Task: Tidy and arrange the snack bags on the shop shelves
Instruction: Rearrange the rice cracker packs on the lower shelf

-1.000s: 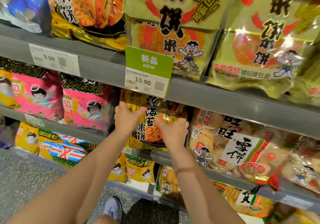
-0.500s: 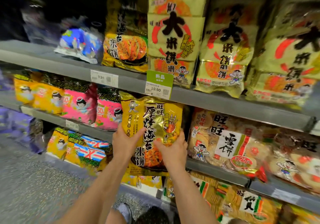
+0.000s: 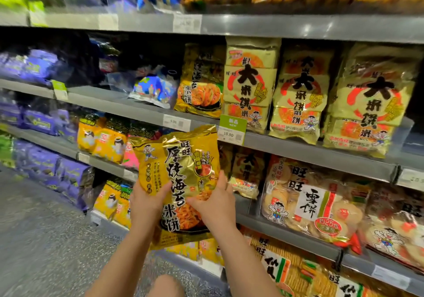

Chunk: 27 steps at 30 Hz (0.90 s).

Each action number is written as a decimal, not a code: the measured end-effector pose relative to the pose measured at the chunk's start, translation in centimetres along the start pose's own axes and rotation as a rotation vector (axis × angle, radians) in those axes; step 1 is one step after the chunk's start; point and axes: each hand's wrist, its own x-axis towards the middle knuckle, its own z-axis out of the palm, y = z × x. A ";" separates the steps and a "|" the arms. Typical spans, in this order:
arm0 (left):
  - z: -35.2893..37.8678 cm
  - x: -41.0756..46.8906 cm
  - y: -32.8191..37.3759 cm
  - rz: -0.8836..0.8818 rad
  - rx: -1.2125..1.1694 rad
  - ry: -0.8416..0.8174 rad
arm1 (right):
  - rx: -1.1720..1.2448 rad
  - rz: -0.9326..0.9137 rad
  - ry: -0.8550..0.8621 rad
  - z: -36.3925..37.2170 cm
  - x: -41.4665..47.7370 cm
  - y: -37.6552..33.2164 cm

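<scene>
With my left hand (image 3: 146,202) and right hand (image 3: 215,202) gripping the gold snack bag (image 3: 181,159) low down, its floppy top could snag the green price tag (image 3: 232,128) just above.

You're in a shop, on a snack aisle, grey shelves (image 3: 298,152) tiered in front of you, crammed with bags (image 3: 298,104), price tags (image 3: 176,122) on the edges, green tag (image 3: 232,122) reading 10.90, speckled floor (image 3: 46,228) below you.
</scene>
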 end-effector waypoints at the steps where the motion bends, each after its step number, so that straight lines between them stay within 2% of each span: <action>1: -0.4 0.6 0.7 0.024 -0.005 0.015 | 0.004 -0.030 0.010 -0.1 0.1 -0.7; 7: -2.0 3.6 6.1 0.170 -0.001 0.039 | 0.071 -0.174 0.131 -2.1 1.7 -4.8; 15: -2.6 9.8 15.0 0.338 -0.187 -0.023 | 0.151 -0.377 0.356 -6.5 6.0 -12.3; 22: -1.8 15.0 20.7 0.488 -0.231 -0.091 | 0.230 -0.405 0.478 -7.9 10.6 -16.7; 27: 0.6 18.4 21.2 0.531 -0.269 -0.137 | 0.194 -0.344 0.507 -8.0 13.7 -16.8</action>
